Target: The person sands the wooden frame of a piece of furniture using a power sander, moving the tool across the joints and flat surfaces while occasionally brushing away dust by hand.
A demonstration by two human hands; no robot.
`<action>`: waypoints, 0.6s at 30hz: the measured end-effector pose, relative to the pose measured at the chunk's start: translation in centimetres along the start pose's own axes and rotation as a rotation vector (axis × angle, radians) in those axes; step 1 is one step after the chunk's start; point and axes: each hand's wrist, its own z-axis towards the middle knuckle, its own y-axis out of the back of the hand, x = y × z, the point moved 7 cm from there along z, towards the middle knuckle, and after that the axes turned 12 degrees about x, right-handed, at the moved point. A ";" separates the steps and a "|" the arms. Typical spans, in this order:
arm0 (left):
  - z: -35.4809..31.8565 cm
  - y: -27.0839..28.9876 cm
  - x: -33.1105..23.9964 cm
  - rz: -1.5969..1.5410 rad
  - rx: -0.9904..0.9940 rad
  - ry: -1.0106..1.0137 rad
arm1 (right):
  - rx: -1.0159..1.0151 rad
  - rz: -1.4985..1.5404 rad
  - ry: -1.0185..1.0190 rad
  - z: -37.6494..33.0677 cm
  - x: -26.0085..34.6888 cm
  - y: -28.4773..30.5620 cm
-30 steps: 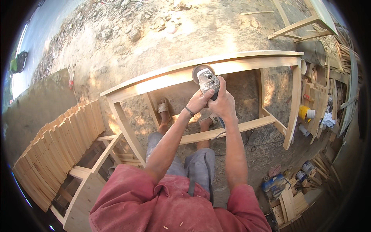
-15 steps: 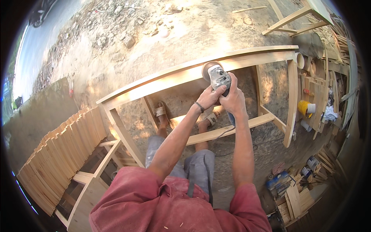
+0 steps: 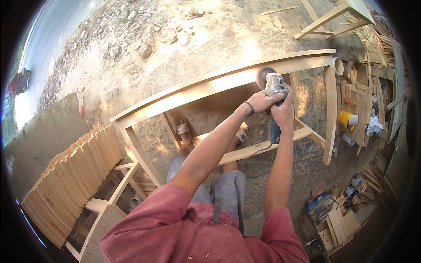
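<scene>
Both hands are gripping a grinder (image 3: 275,87) whose disc is pressing on the top rail of a pale wooden frame (image 3: 210,85). The left hand (image 3: 262,103) is clenching round the grey head, probably steadying it, while the right hand (image 3: 284,113) is wrapping the blue handle behind. To the right, a yellow tub (image 3: 345,119) is lying among planks; its contents are not showing.

I see an open-air carpentry yard on bare, stony dirt (image 3: 131,65). A raw wooden frame (image 3: 210,90) stands here, with stacked slats (image 3: 70,175), offcuts (image 3: 337,225) and a sander (image 3: 274,87) around.
</scene>
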 end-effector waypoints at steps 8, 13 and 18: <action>-10.1 3.7 10.1 -0.353 -0.277 -0.243 | 0.300 -0.072 -0.010 -2.6 8.1 -9.5; -18.9 5.2 14.5 -0.468 -0.532 -0.409 | 0.485 -0.191 0.156 -5.0 12.6 -17.1; -17.8 4.9 14.8 -0.386 -0.452 -0.171 | 0.441 -0.186 0.138 -4.3 11.7 -15.5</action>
